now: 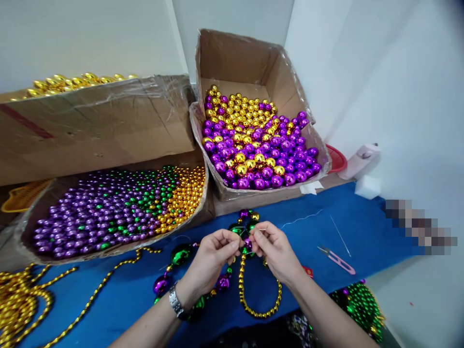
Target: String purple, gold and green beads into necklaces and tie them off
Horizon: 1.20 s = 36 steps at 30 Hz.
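Both hands pinch shut on the bead necklace (243,270), left hand (212,253) and right hand (275,251) fingertip to fingertip, its gold loop hanging straight toward the person.

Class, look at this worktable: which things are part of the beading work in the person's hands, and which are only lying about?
In use: left hand and right hand, pinching the bead necklace; its gold strand hangs below.

Lying about: pink snips, loose thread, box of purple and gold balls, box of small beads, gold bead strings, white roll.
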Each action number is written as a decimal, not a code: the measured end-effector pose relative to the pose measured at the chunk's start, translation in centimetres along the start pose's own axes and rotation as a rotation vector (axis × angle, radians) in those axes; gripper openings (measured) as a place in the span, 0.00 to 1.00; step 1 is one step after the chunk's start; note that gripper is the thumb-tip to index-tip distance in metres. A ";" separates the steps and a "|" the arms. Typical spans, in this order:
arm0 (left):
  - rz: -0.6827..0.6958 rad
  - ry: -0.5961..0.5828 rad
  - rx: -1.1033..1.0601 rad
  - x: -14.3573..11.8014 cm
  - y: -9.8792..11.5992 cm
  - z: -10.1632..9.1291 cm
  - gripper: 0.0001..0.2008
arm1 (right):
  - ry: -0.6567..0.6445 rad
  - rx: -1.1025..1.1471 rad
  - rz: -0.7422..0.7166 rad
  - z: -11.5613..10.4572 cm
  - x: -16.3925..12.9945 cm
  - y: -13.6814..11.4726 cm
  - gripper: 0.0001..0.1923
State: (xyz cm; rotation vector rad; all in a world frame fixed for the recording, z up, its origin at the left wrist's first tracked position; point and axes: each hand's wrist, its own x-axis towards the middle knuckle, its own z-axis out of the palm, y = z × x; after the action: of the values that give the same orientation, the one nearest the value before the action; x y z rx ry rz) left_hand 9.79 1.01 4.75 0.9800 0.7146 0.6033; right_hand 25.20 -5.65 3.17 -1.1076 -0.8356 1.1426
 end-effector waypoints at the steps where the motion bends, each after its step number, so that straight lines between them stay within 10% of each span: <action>1: 0.011 0.010 0.022 0.1 0.1 -0.1 0.07 | -0.021 -0.035 -0.008 -0.2 0.1 -0.2 0.10; 11: 0.128 -0.064 0.204 -0.2 1.2 -0.5 0.06 | -0.297 -0.272 -0.023 -0.5 1.6 -1.6 0.12; 21: 0.274 -0.141 0.519 -0.7 2.8 0.0 0.08 | -0.135 -0.699 -0.197 -0.3 1.6 -2.5 0.08; 36: 0.517 -0.100 0.971 -1.1 3.2 0.8 0.07 | -0.313 -1.016 -0.305 0.0 1.2 -4.2 0.11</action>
State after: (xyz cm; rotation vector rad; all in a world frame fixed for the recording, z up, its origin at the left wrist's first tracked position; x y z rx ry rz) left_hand 9.28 1.13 8.21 2.1232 0.6621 0.6449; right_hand 26.65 -4.67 7.22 -1.5388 -1.8756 0.6045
